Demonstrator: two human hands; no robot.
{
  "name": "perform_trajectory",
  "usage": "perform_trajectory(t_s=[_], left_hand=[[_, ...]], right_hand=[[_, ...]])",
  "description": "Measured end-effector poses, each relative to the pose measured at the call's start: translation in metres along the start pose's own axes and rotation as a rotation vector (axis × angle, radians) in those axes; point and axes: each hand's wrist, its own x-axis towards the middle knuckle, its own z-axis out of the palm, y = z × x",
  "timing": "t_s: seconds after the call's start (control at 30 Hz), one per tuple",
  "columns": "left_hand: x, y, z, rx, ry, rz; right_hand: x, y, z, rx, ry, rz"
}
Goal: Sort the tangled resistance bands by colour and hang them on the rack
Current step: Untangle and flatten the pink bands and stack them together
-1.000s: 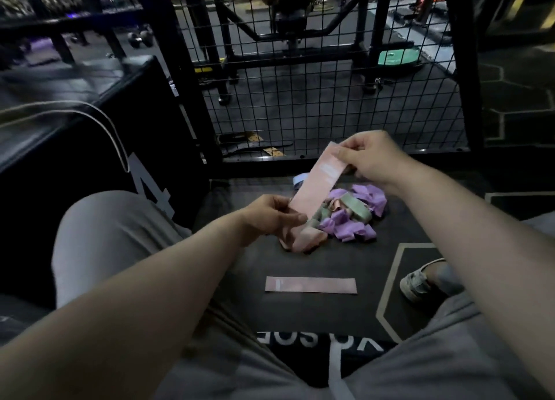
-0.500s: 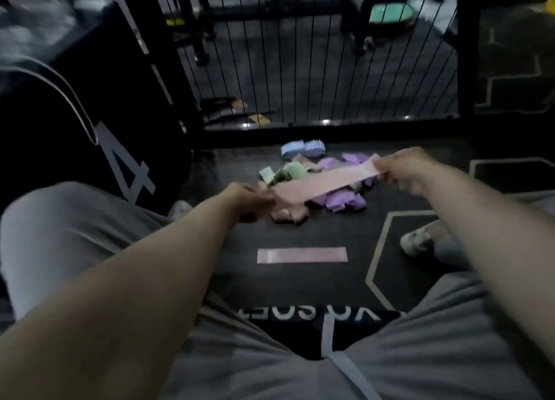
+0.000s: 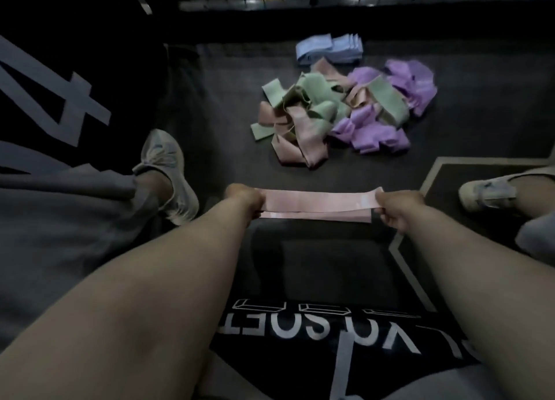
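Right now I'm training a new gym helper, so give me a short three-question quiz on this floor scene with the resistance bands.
1. True or false: the flat pink resistance band is gripped at one end by the left hand and at the other by the right hand.
2. What colour is the neatly folded stack of bands beyond the tangled pile of bands? A) green B) light blue C) purple
3. Fill in: the pile mixes green, purple and ____ bands.

Key: 1 true; 2 B; 3 pink.
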Motion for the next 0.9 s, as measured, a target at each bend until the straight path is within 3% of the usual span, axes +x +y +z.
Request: perform_trajectory(t_s=[0.23, 0.57, 0.9], left_hand=[[0.041, -0.028, 0.025, 0.022, 0.057, -0.05], [0.062, -0.044, 0.043, 0.103, 0.094, -0.071], [0.067, -0.046, 0.044, 0.191, 0.182, 0.048]], right_hand=[[0.031, 0.023, 0.02, -0.111, 0.13, 0.048], [0.059, 0.049, 0.03, -0.13, 0.139, 0.007], [0.067, 0.056, 0.038, -0.342, 0.241, -0.106]])
